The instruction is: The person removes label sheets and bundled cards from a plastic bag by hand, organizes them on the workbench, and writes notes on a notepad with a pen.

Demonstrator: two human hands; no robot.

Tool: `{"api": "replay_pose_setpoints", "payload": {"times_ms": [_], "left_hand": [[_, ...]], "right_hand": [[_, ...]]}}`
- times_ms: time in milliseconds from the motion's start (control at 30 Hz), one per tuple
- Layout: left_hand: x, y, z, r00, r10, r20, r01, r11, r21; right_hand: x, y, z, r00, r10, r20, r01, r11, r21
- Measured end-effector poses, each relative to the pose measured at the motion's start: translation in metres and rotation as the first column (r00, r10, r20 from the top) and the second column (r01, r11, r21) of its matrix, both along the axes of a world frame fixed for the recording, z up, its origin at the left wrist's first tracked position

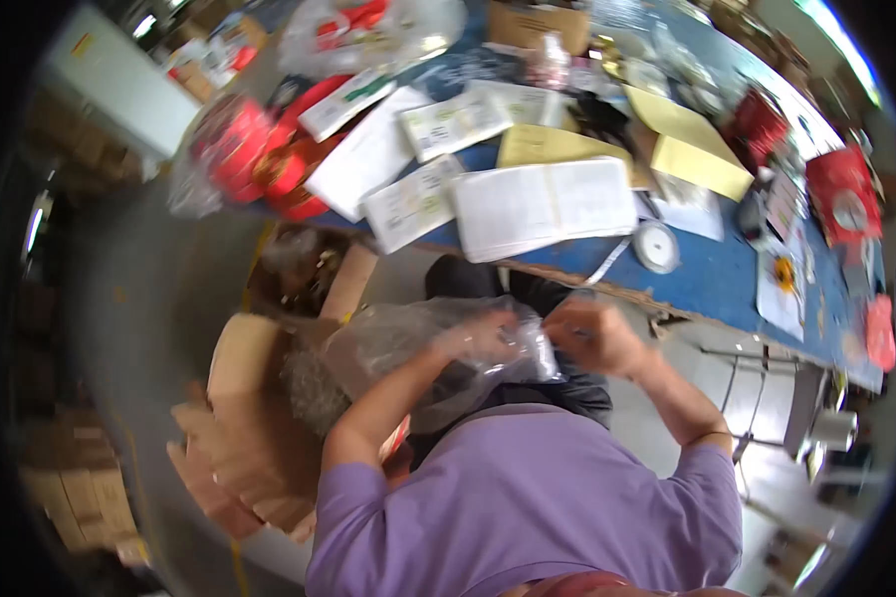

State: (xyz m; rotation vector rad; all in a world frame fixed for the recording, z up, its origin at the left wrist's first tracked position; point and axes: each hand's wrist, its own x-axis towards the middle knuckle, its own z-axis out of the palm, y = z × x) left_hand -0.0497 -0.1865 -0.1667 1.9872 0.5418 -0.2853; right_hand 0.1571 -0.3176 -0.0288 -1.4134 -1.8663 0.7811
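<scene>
A large clear plastic bag [398, 343] lies across my lap, and its bunched, shiny end [540, 356] is between my two hands. My left hand [493, 336] is closed on the bag, with film over part of the fingers; whether it is inside or behind the film I cannot tell. My right hand [595, 336] is at the bag's right end, fingers curled in and pressed together on its edge. Both hands are somewhat blurred. What the bag contains, if anything, is not clear.
The blue table [722, 274] ahead carries a stack of white sheets [546, 207], printed cards [413, 202], yellow envelopes [702, 169], a white ribbon roll [656, 247] and red packages [844, 194]. An open cardboard box [254, 418] stands at my left, beside another box [348, 281] under the table edge.
</scene>
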Motion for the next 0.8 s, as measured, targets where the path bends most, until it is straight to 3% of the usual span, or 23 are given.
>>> {"api": "replay_pose_setpoints", "payload": {"times_ms": [67,133,200,233,333,433,567,800], "left_hand": [[-0.012,-0.011,-0.022,0.978,0.069,0.195,-0.108,0.974,0.201],[-0.010,-0.014,-0.002,0.985,0.031,0.170,-0.024,0.999,-0.045],[-0.005,-0.022,0.036,0.951,0.216,-0.222,-0.282,0.901,-0.330],[-0.018,-0.018,0.010,0.947,0.308,-0.088,-0.313,0.829,-0.463],[-0.031,-0.009,0.014,0.906,0.421,-0.047,-0.365,0.719,-0.592],[-0.045,-0.006,0.025,0.881,0.468,-0.067,-0.407,0.680,-0.610],[-0.067,-0.008,0.035,0.850,0.520,-0.089,-0.469,0.666,-0.580],[-0.080,-0.012,0.032,0.803,0.588,-0.096,-0.536,0.644,-0.546]], "right_hand": [[-0.011,-0.026,-0.024,0.983,-0.182,0.019,0.176,0.918,-0.356],[-0.017,-0.041,-0.050,0.922,-0.373,0.102,0.385,0.859,-0.337],[-0.016,-0.056,-0.085,0.912,-0.406,0.066,0.408,0.874,-0.263],[-0.018,-0.062,-0.093,0.910,-0.412,0.044,0.411,0.884,-0.225],[-0.029,-0.064,-0.083,0.902,-0.386,-0.196,0.313,0.895,-0.318],[-0.033,-0.042,-0.076,0.690,-0.536,-0.486,0.233,0.800,-0.553],[-0.025,-0.020,-0.107,0.534,-0.530,-0.659,0.152,0.827,-0.542],[-0.026,-0.015,-0.088,0.558,-0.555,-0.617,0.208,0.813,-0.543]]}}
